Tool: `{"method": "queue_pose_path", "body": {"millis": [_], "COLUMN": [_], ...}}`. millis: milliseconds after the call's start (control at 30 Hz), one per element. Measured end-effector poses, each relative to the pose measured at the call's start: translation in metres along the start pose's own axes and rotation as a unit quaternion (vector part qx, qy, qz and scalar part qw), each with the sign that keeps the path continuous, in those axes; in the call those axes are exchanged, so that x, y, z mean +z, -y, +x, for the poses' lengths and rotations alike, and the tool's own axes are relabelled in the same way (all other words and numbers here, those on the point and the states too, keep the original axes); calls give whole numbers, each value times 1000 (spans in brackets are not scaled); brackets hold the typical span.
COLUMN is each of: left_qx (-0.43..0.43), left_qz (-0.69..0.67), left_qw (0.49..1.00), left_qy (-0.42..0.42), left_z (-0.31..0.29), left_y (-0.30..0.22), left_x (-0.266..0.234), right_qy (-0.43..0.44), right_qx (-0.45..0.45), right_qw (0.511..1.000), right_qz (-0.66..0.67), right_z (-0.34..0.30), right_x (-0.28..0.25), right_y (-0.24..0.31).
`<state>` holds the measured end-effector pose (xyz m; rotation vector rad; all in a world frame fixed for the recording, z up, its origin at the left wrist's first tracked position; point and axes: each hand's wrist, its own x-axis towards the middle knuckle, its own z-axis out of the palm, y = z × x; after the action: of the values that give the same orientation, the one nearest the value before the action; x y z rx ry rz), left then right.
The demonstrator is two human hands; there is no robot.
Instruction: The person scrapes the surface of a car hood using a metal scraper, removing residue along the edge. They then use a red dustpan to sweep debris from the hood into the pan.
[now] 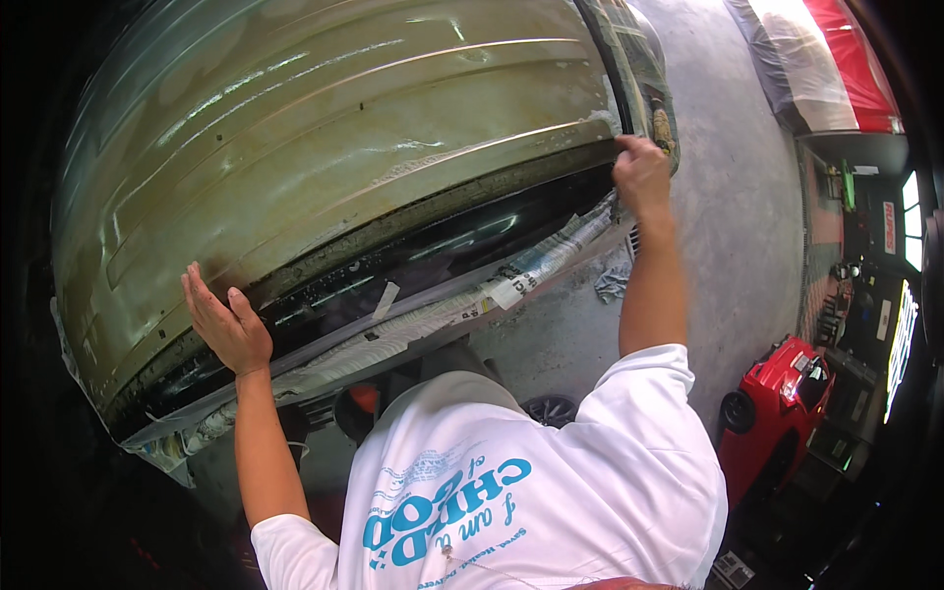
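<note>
A large olive-tan vehicle roof (324, 128) with raised ribs fills the upper left, wet-looking with pale patches. Along its near side run a rough, dirty channel (393, 218) and a glossy black strip (423, 251). My left hand (228, 323) is open, fingers stretched out together and thumb apart, at the roof's near edge. At the roof's right corner my right hand (644, 177) is closed, close to a dark trim strip (612, 69). Whatever it may grip is hidden. Masking paper and plastic (521, 280) line the side below the black strip, with a loose tape piece (385, 301) sticking up.
Grey concrete floor (723, 226) stretches to the right. A crumpled sheet (612, 283) and a wheel (551, 408) lie near the vehicle. Further right stand a red car (782, 403) and a vehicle under a red and white cover (811, 59). Plastic wraps the right end (654, 88).
</note>
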<state>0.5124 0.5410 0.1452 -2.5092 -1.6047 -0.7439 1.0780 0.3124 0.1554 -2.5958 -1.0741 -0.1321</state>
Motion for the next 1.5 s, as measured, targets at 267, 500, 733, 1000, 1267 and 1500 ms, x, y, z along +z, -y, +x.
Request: {"method": "queue_pose_path", "body": {"millis": [267,500,733,1000,1267,1500], "left_qx": [-8,1,5,-4,-18,-22], "left_qz": [-2,-7,-16,-11,-24,-34], "left_qw": [1000,1000,1000,1000,1000,999], "left_qy": [0,-11,-13,-12,4,1], "left_z": [-1,0,-1,-1,-1,-1], "left_y": [-1,0,-1,-1,-3,-3], "left_x": [1,1,0,-1,-5,-4], "right_qy": [125,-13,119,136,104,158], "right_qx": [-86,-174,-100,-250,-286,-146], "right_qw": [972,964,964,949,940,961], "right_qz": [-178,203,-214,-137,153,-175], "right_z": [-72,-73,-49,-130,-143,-105], "right_x": [24,6,-3,7,14,17], "right_y": [134,112,95,244,274,203]}}
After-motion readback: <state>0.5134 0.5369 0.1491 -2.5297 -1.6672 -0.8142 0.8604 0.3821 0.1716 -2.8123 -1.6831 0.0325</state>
